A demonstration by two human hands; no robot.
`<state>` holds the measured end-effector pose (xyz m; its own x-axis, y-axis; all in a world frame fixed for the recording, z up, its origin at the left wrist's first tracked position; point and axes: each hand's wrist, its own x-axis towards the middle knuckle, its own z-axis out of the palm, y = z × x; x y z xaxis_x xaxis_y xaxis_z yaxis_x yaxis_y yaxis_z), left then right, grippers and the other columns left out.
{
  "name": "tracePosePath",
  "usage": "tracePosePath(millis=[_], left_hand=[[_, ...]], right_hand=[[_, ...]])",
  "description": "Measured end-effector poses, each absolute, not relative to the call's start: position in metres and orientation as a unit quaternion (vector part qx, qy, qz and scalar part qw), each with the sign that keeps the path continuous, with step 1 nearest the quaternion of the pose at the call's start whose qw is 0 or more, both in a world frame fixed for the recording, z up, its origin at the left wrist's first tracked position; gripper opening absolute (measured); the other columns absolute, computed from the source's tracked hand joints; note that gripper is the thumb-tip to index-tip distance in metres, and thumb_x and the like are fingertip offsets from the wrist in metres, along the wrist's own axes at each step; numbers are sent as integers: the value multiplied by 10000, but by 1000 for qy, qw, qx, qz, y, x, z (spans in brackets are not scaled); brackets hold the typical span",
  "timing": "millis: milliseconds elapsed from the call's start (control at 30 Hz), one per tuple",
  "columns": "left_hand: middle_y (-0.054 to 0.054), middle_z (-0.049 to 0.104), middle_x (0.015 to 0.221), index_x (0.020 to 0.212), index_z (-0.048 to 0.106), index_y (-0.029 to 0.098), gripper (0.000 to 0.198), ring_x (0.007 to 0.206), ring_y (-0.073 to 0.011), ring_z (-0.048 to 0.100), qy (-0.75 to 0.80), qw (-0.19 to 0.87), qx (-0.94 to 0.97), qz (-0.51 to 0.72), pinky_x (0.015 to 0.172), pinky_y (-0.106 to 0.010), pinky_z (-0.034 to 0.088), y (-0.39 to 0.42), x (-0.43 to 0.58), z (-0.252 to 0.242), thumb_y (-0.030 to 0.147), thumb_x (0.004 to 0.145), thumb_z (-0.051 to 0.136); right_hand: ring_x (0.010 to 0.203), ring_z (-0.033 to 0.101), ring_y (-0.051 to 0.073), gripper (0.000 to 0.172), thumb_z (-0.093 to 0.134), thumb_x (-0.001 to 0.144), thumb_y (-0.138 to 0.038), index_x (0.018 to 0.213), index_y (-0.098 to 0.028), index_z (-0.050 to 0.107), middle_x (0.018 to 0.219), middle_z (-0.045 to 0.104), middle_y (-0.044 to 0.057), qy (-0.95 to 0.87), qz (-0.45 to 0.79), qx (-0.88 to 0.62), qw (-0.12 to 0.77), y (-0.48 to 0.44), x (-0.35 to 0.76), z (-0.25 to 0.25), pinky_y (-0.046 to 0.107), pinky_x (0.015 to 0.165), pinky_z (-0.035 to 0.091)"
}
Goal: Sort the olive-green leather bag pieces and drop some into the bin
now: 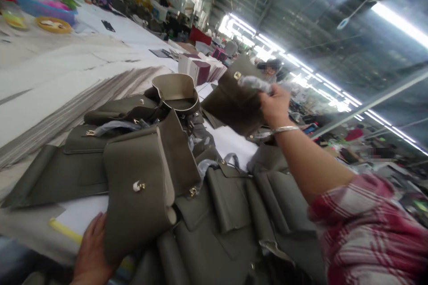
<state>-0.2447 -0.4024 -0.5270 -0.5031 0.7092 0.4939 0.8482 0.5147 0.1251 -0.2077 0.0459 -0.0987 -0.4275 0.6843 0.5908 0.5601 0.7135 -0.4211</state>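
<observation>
So the person's right hand (274,106) is up in the air, fingers wrapped around the top edge of an olive-green leather bag panel with a gold clasp (234,102), and there's a bit of crinkly clear plastic wrap (256,83) bunched in the same grip. That piece hangs clear above the white work surface (50,80), well apart from everything else. A silver bangle (284,129) sits on that wrist, and a red-and-white plaid sleeve (364,227) covers the arm further back.

Down low, the left hand (92,254) presses flat against the bottom edge of an olive-green leather handbag with a small gold turn lock (138,205), propping it up at a tilt; fingers look spread rather than curled around it. That bag leans on a heap of matching olive-green leather pieces (217,227) sprawled across the middle of the surface. Behind the heap there's a loop-shaped beige-lined strap piece (175,91) and a stack of white and maroon cards (200,69). Colourful plastic bowls (50,13) sit way off at the far left.
</observation>
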Motion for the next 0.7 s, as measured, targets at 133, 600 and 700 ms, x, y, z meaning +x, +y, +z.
tracePosePath(millis=[133, 600, 700], left_hand=[[-221, 559, 1166, 1122, 539, 5, 479, 1201, -331, 436, -881, 137, -413, -186, 1083, -462, 391, -395, -242, -500, 314, 797, 372], [-262, 557, 1350, 1251, 641, -71, 674, 1330, -393, 448, -916, -3, -360, -179, 1133, -481, 369, -394, -239, -500, 380, 785, 455], [-250, 576, 1338, 1226, 670, -57, 610, 1309, -400, 478, -909, 64, -376, -168, 1107, -476, 408, -392, -233, -513, 319, 781, 489]], right_hand=[[714, 544, 186, 65, 626, 817, -209, 871, -187, 655, 798, 631, 58, -901, -190, -130, 367, -28, -107, -53, 338, 701, 436], [1018, 702, 257, 345, 689, 814, -198, 1151, -273, 698, 1107, 726, 124, -989, 42, -44, -132, -100, 58, -122, 362, 909, 571], [828, 731, 178, 275, 708, 843, -283, 1098, -384, 712, 974, 751, 73, -976, 127, -89, -150, -89, 31, -70, 241, 712, 585]])
